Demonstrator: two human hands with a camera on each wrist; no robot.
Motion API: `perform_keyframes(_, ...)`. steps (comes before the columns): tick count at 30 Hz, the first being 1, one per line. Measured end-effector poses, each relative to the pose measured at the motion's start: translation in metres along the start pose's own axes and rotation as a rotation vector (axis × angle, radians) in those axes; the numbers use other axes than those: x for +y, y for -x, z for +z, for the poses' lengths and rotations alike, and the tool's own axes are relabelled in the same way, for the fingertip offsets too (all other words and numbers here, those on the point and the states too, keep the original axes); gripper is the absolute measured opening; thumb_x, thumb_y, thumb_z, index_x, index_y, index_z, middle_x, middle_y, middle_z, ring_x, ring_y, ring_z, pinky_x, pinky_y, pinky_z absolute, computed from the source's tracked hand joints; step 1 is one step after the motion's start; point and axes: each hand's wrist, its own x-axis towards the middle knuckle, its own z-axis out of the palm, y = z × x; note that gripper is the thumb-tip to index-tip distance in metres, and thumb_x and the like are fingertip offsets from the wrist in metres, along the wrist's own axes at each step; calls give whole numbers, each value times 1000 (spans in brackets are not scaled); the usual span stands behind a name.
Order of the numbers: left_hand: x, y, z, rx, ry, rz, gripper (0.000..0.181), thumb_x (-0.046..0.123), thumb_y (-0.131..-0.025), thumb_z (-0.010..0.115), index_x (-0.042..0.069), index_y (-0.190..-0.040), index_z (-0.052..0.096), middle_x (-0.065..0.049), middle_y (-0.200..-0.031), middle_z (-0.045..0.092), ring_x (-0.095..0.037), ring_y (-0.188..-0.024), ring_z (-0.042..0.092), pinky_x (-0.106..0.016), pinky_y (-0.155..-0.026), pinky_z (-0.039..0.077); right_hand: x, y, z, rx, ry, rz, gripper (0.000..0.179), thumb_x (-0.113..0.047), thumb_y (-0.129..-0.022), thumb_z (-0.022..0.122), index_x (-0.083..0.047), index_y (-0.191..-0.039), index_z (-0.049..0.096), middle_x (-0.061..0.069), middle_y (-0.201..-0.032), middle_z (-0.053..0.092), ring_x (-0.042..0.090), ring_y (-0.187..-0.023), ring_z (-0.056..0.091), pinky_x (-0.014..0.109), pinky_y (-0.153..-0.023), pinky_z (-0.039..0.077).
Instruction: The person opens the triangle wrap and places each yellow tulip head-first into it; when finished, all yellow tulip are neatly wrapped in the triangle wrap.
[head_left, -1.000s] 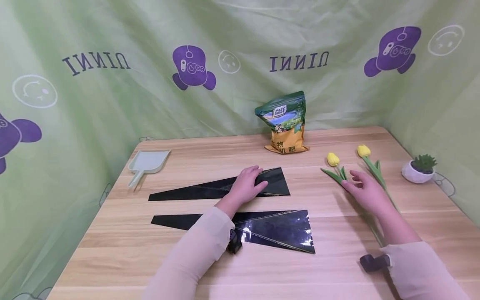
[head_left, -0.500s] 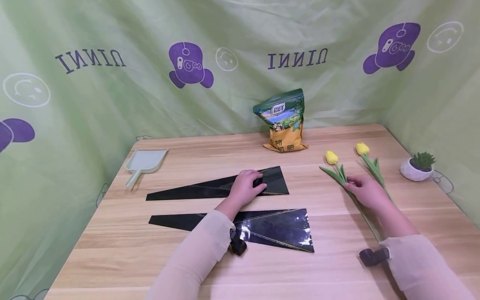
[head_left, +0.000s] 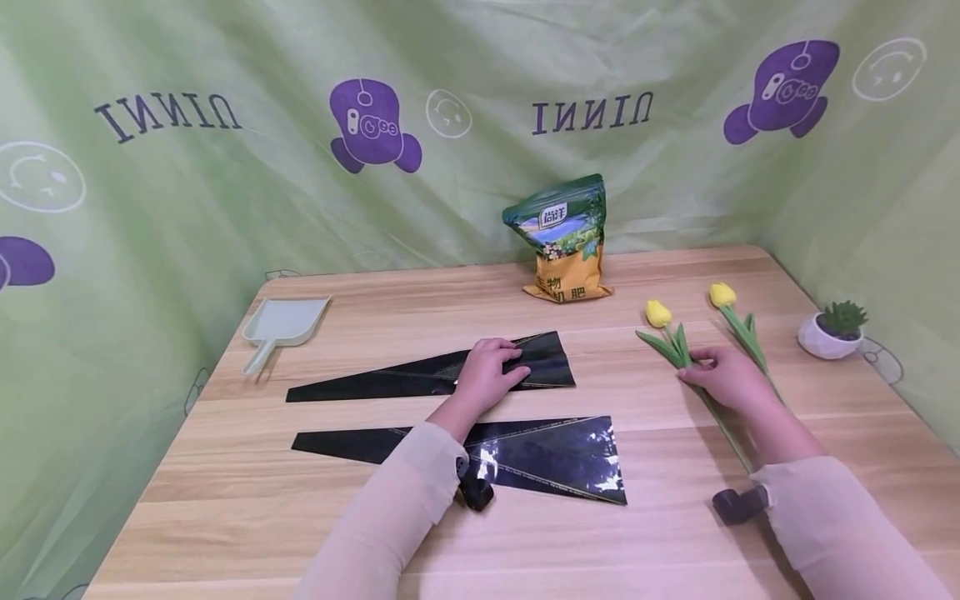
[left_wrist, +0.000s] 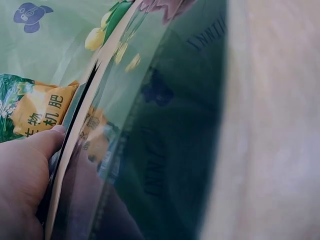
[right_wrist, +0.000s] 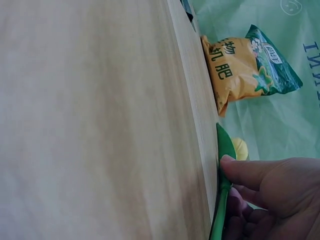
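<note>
Two long, tapered black flower sleeves lie flat on the table, the far sleeve (head_left: pixel 551 358) and the near sleeve (head_left: pixel 555 454). My left hand (head_left: pixel 487 377) rests on the far one, its thumb spread from the fingers; the left wrist view shows the thumb against the dark film. What the fingertips do beneath is hidden. On the right, my right hand (head_left: pixel 727 382) pinches the green stem of a yellow tulip (head_left: pixel 658 313) just below its leaves, thumb on the near side. A second yellow tulip (head_left: pixel 722 295) lies beside it, its stem passing partly behind the right hand.
An orange and green fertilizer bag (head_left: pixel 570 242) stands at the back of the wooden table (head_left: pixel 420 300). A pale dustpan (head_left: pixel 285 323) lies at the far left. A small succulent in a white pot (head_left: pixel 831 337) is near the right edge. Green curtains enclose the table.
My right hand has come down onto the nearer tulip, and its thumb and fingers have closed round the stem. My left hand stays on the far sleeve. The head view has shifted slightly.
</note>
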Motion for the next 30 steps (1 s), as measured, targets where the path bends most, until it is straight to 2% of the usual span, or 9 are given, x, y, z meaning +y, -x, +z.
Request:
perform_keyframes(7, 1, 1, 1, 28, -4, 8, 38, 35, -93, 67, 9, -121, 70, -6, -128, 64, -25, -125, 53, -39, -111, 39, -1, -1, 1, 9, -8, 31, 64, -35, -92, 64, 11, -134, 48, 35, -121, 56, 48, -110, 53, 60, -93, 42)
perform_keyframes(13, 1, 2, 1, 40, -8, 8, 37, 34, -93, 66, 10, -121, 70, -6, -127, 65, -25, -125, 54, -39, -110, 40, -5, -1, 4, 25, -43, 41, 58, -30, -90, 67, 11, -128, 50, 29, -112, 61, 39, -100, 57, 48, -83, 46)
perform_keyframes(17, 1, 3, 1, 41, -17, 4, 37, 34, -94, 65, 10, -121, 70, -6, -128, 65, -25, -125, 54, -38, -110, 40, -8, 0, 5, 30, -52, 31, 56, -29, -91, 67, 10, -127, 50, 30, -113, 61, 39, -100, 58, 43, -79, 47)
perform_keyframes(20, 1, 4, 1, 43, -17, 6, 37, 34, -94, 65, 11, -122, 70, -6, -128, 65, -25, -125, 54, -39, -110, 40, -9, 1, 5, 35, -66, 29, 57, -31, -91, 67, 9, -128, 49, 30, -115, 60, 40, -101, 58, 43, -79, 47)
perform_keyframes(24, 1, 5, 1, 52, -17, 13, 35, 33, -94, 65, 11, -121, 70, -6, -126, 66, -25, -124, 55, -39, -110, 41, -11, 2, 5, 21, -129, 24, 62, -33, -93, 66, 8, -135, 45, 27, -113, 60, 32, -97, 59, 34, -74, 47)
perform_keyframes(27, 1, 5, 1, 60, -14, 17, 34, 33, -94, 65, 11, -120, 71, -6, -125, 67, -25, -123, 55, -38, -109, 41, -12, 2, 3, 15, -193, 25, 68, -38, -95, 63, 5, -143, 41, 19, -113, 61, 19, -92, 57, 24, -72, 46)
perform_keyframes(30, 1, 5, 1, 63, -9, 17, 34, 33, -94, 65, 12, -120, 71, -6, -124, 67, -25, -123, 55, -38, -108, 42, -14, 2, -2, 29, -316, 23, 71, -38, -97, 60, 6, -147, 36, 1, -102, 63, 7, -85, 55, 20, -69, 49)
